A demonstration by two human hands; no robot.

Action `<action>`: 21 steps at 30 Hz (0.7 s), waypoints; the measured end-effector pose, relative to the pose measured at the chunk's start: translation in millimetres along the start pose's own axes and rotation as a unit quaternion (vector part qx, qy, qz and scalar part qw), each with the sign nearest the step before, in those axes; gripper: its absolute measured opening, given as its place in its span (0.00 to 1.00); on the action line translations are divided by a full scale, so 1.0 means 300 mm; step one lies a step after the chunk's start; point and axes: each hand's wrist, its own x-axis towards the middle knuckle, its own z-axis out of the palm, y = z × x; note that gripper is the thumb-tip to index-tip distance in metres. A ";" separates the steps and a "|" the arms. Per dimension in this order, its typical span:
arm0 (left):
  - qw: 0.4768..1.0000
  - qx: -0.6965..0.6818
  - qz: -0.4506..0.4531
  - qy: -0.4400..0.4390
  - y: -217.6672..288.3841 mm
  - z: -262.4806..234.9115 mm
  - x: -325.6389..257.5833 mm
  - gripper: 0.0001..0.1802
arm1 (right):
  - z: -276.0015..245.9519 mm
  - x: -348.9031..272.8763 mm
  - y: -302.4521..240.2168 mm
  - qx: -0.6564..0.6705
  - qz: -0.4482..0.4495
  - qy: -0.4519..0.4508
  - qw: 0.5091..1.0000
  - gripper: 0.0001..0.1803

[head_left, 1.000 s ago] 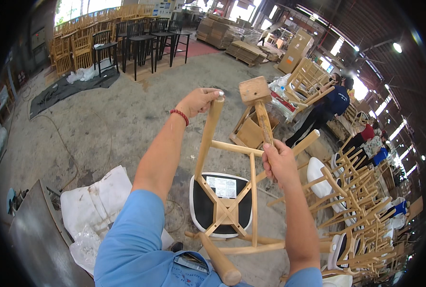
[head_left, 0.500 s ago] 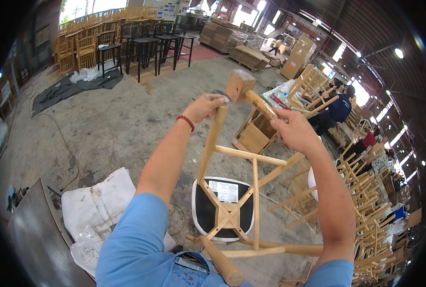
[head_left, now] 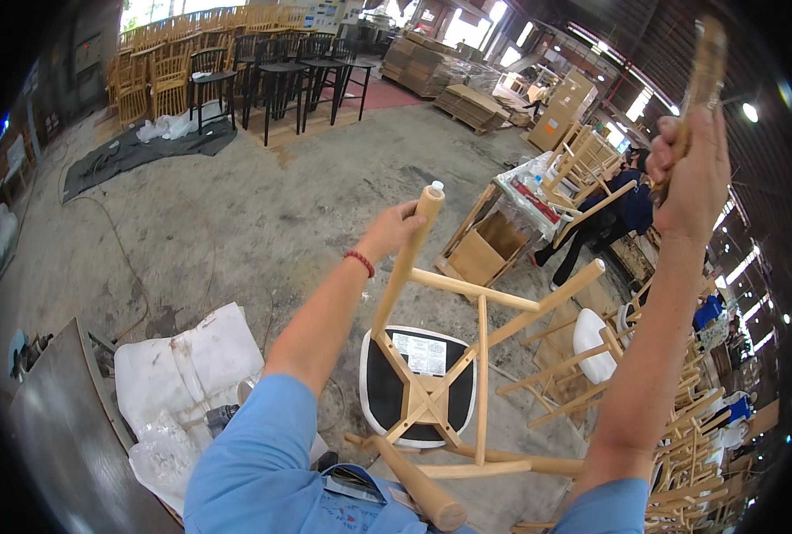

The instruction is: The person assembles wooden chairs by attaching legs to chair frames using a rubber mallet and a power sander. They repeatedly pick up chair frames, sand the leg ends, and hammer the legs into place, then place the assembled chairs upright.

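Note:
An upside-down wooden chair (head_left: 427, 405) stands in front of me, the black underside of its seat facing up and a paper label on it. My left hand (head_left: 391, 233) is closed around the upper part of its far left leg (head_left: 403, 258). A small white plastic glide (head_left: 437, 185) sits on that leg's end, above my fingers. Another pale cap (head_left: 600, 264) shows on the far right leg. High at the upper right, my right hand (head_left: 690, 173) grips the handle of a wooden mallet (head_left: 707, 67), blurred by motion; I cannot make out its head.
A table with a plastic-wrapped top (head_left: 529, 191) and a cardboard box (head_left: 494, 251) stand beyond the chair. Stacked wooden chairs (head_left: 690, 445) crowd the right, near a person in dark clothes (head_left: 627, 209). White padded sheets (head_left: 187, 356) and a dark board (head_left: 71, 427) lie left.
My right hand has swung the mallet up and right, away from the leg. My left hand has slid from the glide down onto the leg, leaving the glide on its end.

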 end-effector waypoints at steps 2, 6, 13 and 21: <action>0.999 -0.037 -0.008 0.004 -0.014 0.037 -0.012 0.26 | -0.041 -0.025 0.149 -0.296 -0.152 0.001 0.943 0.15; 0.998 -0.044 -0.035 0.014 -0.024 0.052 -0.015 0.24 | -0.147 -0.441 0.493 -0.358 0.091 -0.378 0.849 0.22; 0.990 0.029 -0.043 0.130 -0.102 0.038 -0.056 0.27 | -0.416 -0.688 0.263 -0.157 0.438 -0.072 0.882 0.22; 0.926 -0.220 -0.279 0.131 -0.353 0.034 -0.673 0.12 | -0.693 -1.349 0.124 -0.077 0.435 0.055 0.896 0.09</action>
